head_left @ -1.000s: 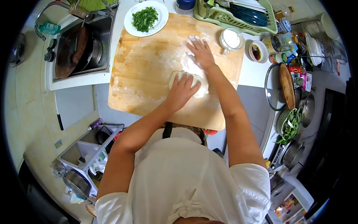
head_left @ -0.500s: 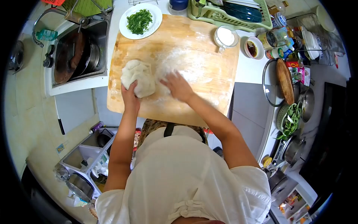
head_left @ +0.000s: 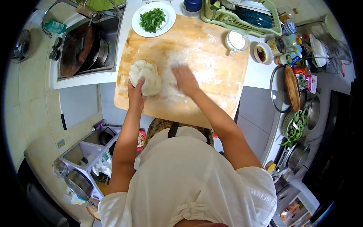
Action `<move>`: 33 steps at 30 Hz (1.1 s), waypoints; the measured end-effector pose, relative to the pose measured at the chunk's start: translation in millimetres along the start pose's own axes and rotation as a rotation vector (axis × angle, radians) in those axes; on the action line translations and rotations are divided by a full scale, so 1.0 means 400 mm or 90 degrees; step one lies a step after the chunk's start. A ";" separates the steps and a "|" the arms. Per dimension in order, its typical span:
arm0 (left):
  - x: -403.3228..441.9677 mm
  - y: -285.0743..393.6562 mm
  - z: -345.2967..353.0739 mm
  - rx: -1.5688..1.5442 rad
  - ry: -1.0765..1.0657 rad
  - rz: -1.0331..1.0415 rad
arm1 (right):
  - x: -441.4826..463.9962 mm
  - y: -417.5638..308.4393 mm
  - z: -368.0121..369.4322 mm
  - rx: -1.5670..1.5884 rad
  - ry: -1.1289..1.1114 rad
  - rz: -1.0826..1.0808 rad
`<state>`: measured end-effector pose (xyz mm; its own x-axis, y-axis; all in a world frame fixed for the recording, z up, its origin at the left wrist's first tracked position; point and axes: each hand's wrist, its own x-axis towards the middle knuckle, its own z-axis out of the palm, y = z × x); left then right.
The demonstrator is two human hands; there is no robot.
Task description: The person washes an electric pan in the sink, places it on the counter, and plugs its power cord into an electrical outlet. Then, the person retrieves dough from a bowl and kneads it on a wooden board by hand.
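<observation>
A lump of white dough (head_left: pixel 148 78) sits toward the left of a wooden board (head_left: pixel 151 49). My left hand (head_left: pixel 136 92) grips its near left side, thumb on top and the other fingers partly hidden under it. To the right of the dough, my right hand (head_left: pixel 185 80) lies low over the floured wood, fingers extended and a little blurred, holding nothing. Loose flour (head_left: pixel 206 68) is spread across the middle of the board around that hand.
Chopped greens lie on a white plate (head_left: pixel 169 23) at the board's far left. A glass cup of flour (head_left: pixel 237 40) stands at the far right corner, beside a bowl of dark sauce (head_left: pixel 269 56). Behind is a green dish rack (head_left: pixel 245 26); a sink (head_left: pixel 113 45) is left.
The whole view has shifted a little to the right. My right hand has turned and slid slightly over the flour. The dough looks more tilted and bunched in my left hand.
</observation>
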<state>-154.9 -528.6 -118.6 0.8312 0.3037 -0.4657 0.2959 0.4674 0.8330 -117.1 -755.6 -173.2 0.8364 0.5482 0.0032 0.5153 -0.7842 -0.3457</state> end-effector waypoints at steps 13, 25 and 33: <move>-0.029 -0.008 -0.004 0.105 -0.065 0.051 | 0.066 0.071 -0.028 -0.019 -0.018 0.179; -0.050 0.017 0.127 0.016 -0.261 -0.086 | -0.211 0.158 -0.070 -0.069 0.127 0.203; 0.033 -0.164 0.248 0.283 -0.477 0.038 | -0.063 0.079 -0.217 1.224 0.269 0.503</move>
<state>-116.4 -637.6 -149.8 0.8959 -0.3810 -0.2284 0.2680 0.0537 0.9619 -105.7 -819.5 -102.7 0.8500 0.0352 -0.5256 -0.4399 0.5965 -0.6713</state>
